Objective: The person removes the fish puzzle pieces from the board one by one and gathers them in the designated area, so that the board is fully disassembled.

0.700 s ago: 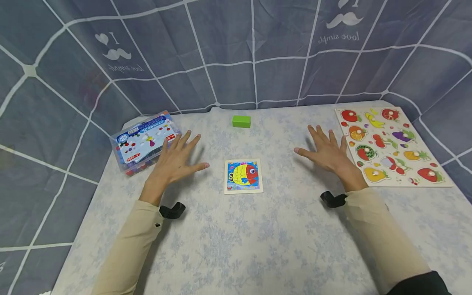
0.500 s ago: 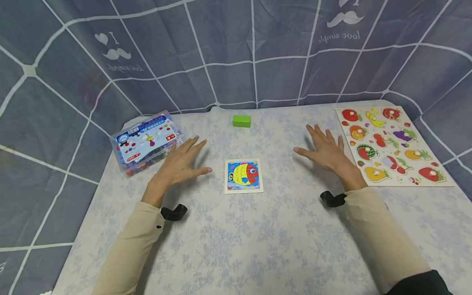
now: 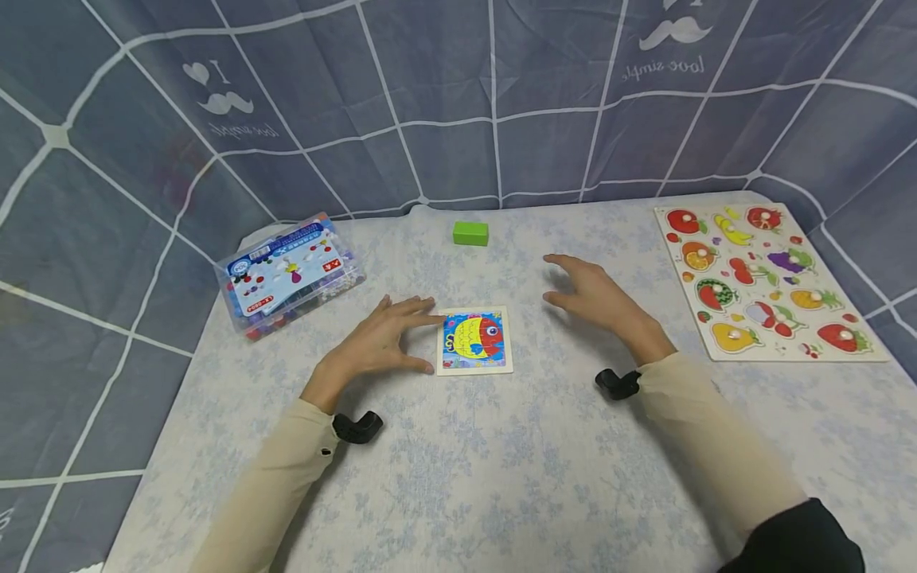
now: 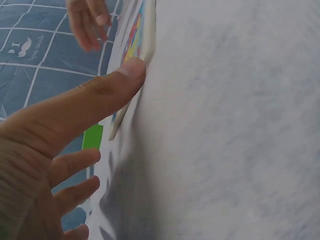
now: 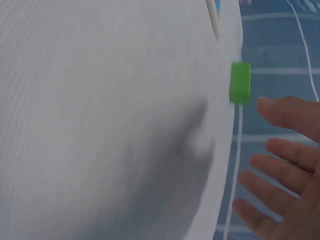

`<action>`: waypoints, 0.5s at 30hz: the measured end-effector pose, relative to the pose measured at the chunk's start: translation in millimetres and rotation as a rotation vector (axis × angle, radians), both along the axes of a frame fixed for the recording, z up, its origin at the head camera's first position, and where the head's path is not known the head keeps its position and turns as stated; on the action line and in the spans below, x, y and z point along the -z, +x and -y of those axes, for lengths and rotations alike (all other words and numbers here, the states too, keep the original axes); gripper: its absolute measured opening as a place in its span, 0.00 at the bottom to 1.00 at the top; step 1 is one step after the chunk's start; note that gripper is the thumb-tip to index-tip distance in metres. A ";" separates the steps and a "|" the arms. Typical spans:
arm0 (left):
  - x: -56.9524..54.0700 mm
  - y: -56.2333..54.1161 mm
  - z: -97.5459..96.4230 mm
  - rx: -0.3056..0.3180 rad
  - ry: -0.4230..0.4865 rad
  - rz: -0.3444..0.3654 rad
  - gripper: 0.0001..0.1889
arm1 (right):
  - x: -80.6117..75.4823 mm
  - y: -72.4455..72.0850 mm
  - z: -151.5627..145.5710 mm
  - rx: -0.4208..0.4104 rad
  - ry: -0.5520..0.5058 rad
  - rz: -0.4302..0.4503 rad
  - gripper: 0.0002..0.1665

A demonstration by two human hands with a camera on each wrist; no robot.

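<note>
A small square jigsaw puzzle (image 3: 476, 342) with a yellow and red fish lies flat in its pale frame at the middle of the table. My left hand (image 3: 377, 341) is at the puzzle's left edge, thumb and forefinger spread, the forefinger's tip over the frame's upper left corner; whether it touches, I cannot tell. In the left wrist view the thumb (image 4: 100, 95) appears in front of the frame's edge. To the right of the puzzle, my right hand (image 3: 598, 296) hovers above the cloth with relaxed fingers, holding nothing. Behind the puzzle lies a green block (image 3: 470, 233).
At the back left stands a clear plastic box (image 3: 290, 274) with a printed label and small coloured pieces inside. A white fruit puzzle board (image 3: 766, 278) lies on the right. The patterned tablecloth (image 3: 487, 469) ends at a blue-grey curtain (image 3: 444, 95) behind.
My left hand has moved right, from beside the plastic box to the fish puzzle's left edge. My right hand has come left, away from the fruit board, and turned inward.
</note>
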State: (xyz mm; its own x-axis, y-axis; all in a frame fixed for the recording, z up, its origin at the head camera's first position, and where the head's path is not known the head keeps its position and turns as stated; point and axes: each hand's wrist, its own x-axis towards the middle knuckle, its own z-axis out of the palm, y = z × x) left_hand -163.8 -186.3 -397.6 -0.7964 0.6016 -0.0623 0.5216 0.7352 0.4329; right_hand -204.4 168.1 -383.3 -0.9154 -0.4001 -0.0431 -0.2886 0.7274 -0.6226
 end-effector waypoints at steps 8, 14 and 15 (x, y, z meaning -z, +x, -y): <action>4.1 2.3 -4.2 0.042 -0.017 -0.002 0.40 | -1.8 0.8 63.8 -0.174 -0.023 0.030 0.29; 4.5 3.8 -6.8 0.072 -0.017 -0.009 0.37 | 1.3 2.5 102.9 -0.263 0.027 0.062 0.25; 5.2 4.7 -7.2 0.075 -0.018 -0.007 0.36 | 2.4 3.4 106.8 -0.270 0.028 0.068 0.24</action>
